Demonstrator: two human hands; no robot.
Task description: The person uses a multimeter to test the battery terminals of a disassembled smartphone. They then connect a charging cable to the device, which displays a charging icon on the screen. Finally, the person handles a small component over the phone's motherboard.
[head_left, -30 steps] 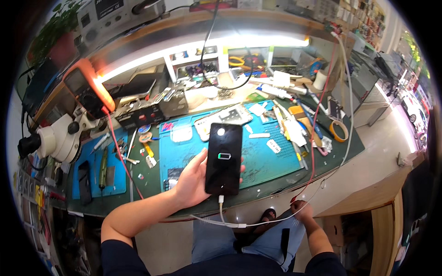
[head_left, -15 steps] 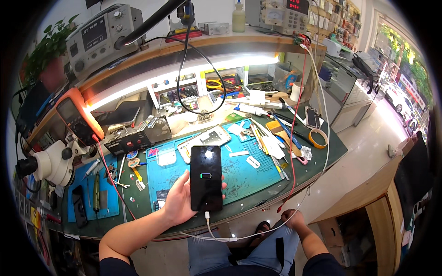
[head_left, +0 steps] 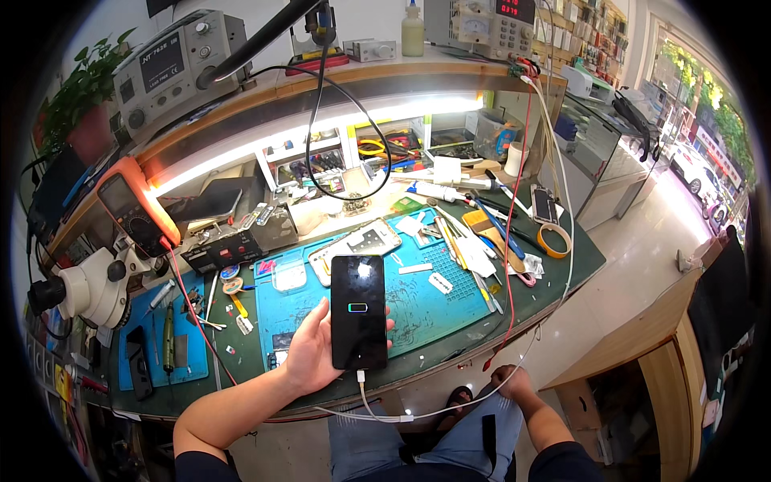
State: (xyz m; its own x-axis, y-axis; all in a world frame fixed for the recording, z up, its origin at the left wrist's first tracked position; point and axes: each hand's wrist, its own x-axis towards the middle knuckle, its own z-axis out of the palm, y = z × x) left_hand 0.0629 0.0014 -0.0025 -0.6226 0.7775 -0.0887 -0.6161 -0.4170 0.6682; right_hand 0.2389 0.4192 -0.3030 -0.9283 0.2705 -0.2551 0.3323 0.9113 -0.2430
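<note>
My left hand (head_left: pixel 312 353) holds a black smartphone (head_left: pixel 359 317) upright over the front edge of the bench, fingers wrapped round its back and sides. A battery symbol with a thin green bar glows on its dark screen. Into its bottom end goes the plug of a white charging cable (head_left: pixel 363 387). That cable loops over my lap and up to the right. My right hand (head_left: pixel 511 381) rests by my right knee with its fingers curled, close to the cable; whether anything is inside them is hidden. Behind the phone a pale phone frame (head_left: pixel 353 249) lies on the blue mat (head_left: pixel 426 321).
Tweezers, brushes and a yellow tape roll (head_left: pixel 554 240) crowd the bench's right side. An orange multimeter (head_left: pixel 132 205) and a white microscope (head_left: pixel 84 289) stand at left. A red lead (head_left: pixel 509 313) hangs over the front edge. A power supply (head_left: pixel 491 28) sits on the shelf above.
Both hands and the phone stay almost where they were. The lit digits on the power supply differ, and the view has shifted very slightly.
</note>
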